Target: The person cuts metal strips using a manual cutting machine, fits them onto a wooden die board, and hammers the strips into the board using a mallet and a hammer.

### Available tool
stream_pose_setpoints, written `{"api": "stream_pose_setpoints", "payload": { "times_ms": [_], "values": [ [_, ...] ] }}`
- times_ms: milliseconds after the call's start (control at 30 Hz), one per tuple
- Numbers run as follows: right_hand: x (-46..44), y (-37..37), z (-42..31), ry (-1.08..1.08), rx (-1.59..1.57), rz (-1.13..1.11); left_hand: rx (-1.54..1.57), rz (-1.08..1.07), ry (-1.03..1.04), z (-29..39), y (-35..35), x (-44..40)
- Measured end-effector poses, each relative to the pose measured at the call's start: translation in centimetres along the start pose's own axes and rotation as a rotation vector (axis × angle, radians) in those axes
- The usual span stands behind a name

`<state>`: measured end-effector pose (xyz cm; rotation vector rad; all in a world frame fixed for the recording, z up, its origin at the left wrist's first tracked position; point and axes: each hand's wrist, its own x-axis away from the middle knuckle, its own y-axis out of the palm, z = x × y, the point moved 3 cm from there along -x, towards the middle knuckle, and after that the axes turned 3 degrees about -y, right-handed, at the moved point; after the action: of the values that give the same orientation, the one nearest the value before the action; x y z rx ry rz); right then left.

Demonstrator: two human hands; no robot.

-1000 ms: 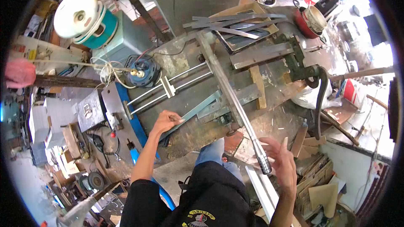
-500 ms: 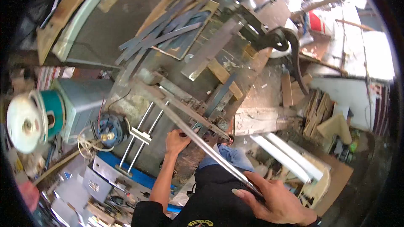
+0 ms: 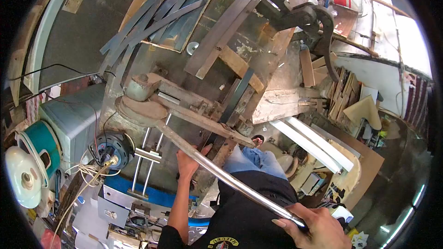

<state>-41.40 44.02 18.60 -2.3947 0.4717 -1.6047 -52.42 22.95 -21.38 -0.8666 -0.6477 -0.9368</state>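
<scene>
My right hand (image 3: 318, 226) is closed round the end of a long metal lever (image 3: 217, 171), at the lower right. The lever runs up-left to a round metal pivot piece (image 3: 140, 109) of a bench-mounted tool with a long arm (image 3: 198, 119). My left hand (image 3: 189, 162) is below that arm, its fingers at the near end of a flat metal strip (image 3: 237, 99). The strip passes under the tool's arm; the lever partly covers the left fingers.
Flat metal bars (image 3: 161, 18) lie in a shallow box at the upper left. A vise (image 3: 295, 16) with a curved handle stands at the upper right. A blue motor (image 3: 113, 150) and a twin-rod slide (image 3: 147, 155) are at the left.
My right hand has gone from open beside the lever's end to closed round it. The lever has swung across toward the lower right, and the view has turned and moved closer to the tool.
</scene>
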Motion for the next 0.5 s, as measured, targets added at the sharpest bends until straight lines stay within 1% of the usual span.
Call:
{"api": "stream_pose_setpoints", "payload": {
  "times_ms": [100,167,233,367,467,500],
  "values": [
    [0.0,0.1,-0.1,0.021,0.029,-0.005,-0.015,-0.035,-0.095,-0.1,-0.1,0.1],
    [0.0,0.2,0.0,-0.018,0.050,0.021,-0.031,-0.036,-0.117,0.2,-0.2,0.2],
    [0.0,0.2,-0.2,-0.015,0.052,0.021,0.050,-0.022,-0.100,0.6,-0.3,0.4],
    [-0.2,0.4,-0.4,-0.013,0.052,0.032,0.108,-0.011,-0.091,1.8,-1.0,1.0],
    [-0.2,0.3,-0.7,-0.016,0.069,0.023,0.264,-0.087,-0.118,1.9,-0.6,1.0],
    [-0.2,0.3,-0.9,-0.015,0.072,0.023,0.262,-0.063,-0.109,2.1,-0.7,1.1]
  ]
}}
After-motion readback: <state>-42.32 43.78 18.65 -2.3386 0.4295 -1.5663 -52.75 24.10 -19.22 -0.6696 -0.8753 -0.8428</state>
